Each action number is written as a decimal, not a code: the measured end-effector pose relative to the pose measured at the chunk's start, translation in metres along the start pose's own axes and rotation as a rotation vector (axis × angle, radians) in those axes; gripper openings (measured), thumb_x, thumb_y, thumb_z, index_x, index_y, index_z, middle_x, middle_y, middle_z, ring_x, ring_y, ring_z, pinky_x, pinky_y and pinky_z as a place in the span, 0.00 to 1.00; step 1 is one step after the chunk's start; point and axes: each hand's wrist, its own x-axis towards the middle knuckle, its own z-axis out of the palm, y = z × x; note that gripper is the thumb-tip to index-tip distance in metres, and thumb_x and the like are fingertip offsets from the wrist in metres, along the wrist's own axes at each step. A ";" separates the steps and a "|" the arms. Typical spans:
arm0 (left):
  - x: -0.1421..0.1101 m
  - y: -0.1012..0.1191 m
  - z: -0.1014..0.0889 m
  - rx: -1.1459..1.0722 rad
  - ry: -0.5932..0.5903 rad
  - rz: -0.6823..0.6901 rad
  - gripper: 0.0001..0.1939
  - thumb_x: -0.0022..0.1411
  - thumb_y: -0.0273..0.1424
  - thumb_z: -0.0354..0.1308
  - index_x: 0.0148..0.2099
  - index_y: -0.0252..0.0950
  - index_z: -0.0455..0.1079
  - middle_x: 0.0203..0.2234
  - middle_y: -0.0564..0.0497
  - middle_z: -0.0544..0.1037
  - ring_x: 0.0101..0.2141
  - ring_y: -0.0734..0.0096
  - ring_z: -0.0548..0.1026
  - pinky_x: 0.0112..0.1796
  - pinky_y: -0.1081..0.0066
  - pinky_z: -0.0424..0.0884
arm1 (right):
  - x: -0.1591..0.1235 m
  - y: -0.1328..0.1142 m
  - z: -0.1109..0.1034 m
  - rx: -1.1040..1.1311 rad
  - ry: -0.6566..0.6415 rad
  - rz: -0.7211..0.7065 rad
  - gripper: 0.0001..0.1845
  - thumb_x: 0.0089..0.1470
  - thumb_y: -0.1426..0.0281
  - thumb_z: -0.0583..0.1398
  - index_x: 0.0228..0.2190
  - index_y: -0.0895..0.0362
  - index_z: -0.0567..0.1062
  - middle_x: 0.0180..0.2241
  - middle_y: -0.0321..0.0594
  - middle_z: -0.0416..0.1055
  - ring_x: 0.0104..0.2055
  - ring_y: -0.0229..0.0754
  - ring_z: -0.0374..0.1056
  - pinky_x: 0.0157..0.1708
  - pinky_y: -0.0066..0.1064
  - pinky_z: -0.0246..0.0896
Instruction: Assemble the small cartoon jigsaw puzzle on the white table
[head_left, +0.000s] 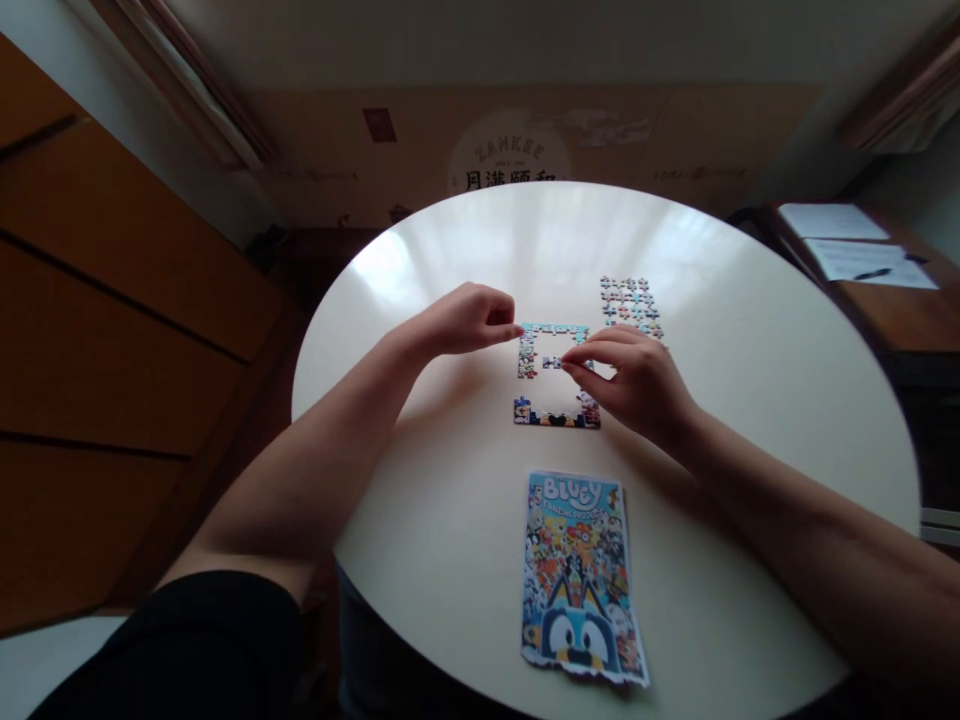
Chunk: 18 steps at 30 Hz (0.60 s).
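Though the puzzle border point(555, 419) looks nearly whole, loose pieces point(628, 297) remain toward the far edge of the bench point(450, 480); right hand point(637, 375) pinches beside inner pieces point(551, 362), left hand point(474, 318) curls, contents unclear.

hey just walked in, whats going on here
Someone is at a white table with a partly built jigsaw border, which has a gap on its left side. The right hand has its fingertips at a small cluster of pieces inside it; whether it grips one is unclear. The left hand is at the border's upper-left corner. Loose pieces lie beyond the right hand, and a Bluey picture lies nearer.
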 end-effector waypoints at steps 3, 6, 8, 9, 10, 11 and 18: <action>-0.004 0.006 -0.010 -0.030 -0.279 -0.087 0.14 0.58 0.39 0.63 0.26 0.36 0.69 0.17 0.54 0.70 0.20 0.76 0.64 0.23 0.72 0.56 | 0.000 0.000 0.000 -0.004 -0.013 0.015 0.07 0.58 0.69 0.63 0.31 0.52 0.82 0.32 0.40 0.79 0.36 0.45 0.72 0.40 0.39 0.67; -0.007 0.011 -0.017 -0.094 -0.554 -0.247 0.14 0.55 0.40 0.64 0.25 0.37 0.69 0.17 0.52 0.73 0.19 0.72 0.67 0.23 0.72 0.59 | 0.000 0.001 0.001 -0.005 -0.024 0.031 0.07 0.58 0.69 0.63 0.31 0.52 0.83 0.33 0.40 0.80 0.37 0.46 0.73 0.41 0.39 0.67; -0.009 0.013 -0.019 -0.105 -0.660 -0.318 0.13 0.53 0.40 0.65 0.25 0.37 0.70 0.17 0.51 0.74 0.19 0.71 0.68 0.23 0.71 0.60 | 0.000 0.000 0.001 -0.008 -0.031 0.039 0.07 0.58 0.69 0.63 0.31 0.52 0.83 0.33 0.39 0.80 0.37 0.46 0.73 0.41 0.38 0.67; -0.009 0.014 -0.019 -0.102 -0.692 -0.338 0.13 0.53 0.39 0.65 0.25 0.37 0.70 0.17 0.51 0.74 0.20 0.71 0.68 0.23 0.71 0.61 | 0.000 0.000 0.001 -0.010 -0.036 0.040 0.07 0.57 0.69 0.63 0.31 0.52 0.83 0.33 0.39 0.80 0.37 0.46 0.73 0.41 0.38 0.67; -0.009 0.015 -0.019 -0.095 -0.712 -0.353 0.12 0.52 0.39 0.65 0.25 0.37 0.71 0.17 0.51 0.74 0.20 0.70 0.69 0.24 0.71 0.61 | 0.000 -0.001 0.000 -0.012 -0.042 0.041 0.07 0.58 0.68 0.63 0.32 0.52 0.83 0.33 0.39 0.80 0.37 0.46 0.73 0.41 0.38 0.67; -0.010 0.016 -0.018 -0.088 -0.722 -0.363 0.11 0.51 0.38 0.65 0.25 0.37 0.71 0.17 0.51 0.74 0.20 0.70 0.69 0.24 0.71 0.62 | 0.000 -0.002 0.000 -0.013 -0.053 0.039 0.07 0.58 0.68 0.62 0.32 0.52 0.83 0.33 0.39 0.79 0.37 0.45 0.73 0.41 0.38 0.67; -0.011 0.025 -0.014 -0.037 -0.728 -0.365 0.12 0.48 0.37 0.66 0.21 0.37 0.69 0.14 0.51 0.72 0.18 0.71 0.68 0.23 0.71 0.60 | -0.001 -0.005 0.003 -0.020 -0.175 0.019 0.09 0.60 0.67 0.61 0.32 0.51 0.83 0.34 0.38 0.79 0.37 0.45 0.72 0.41 0.38 0.66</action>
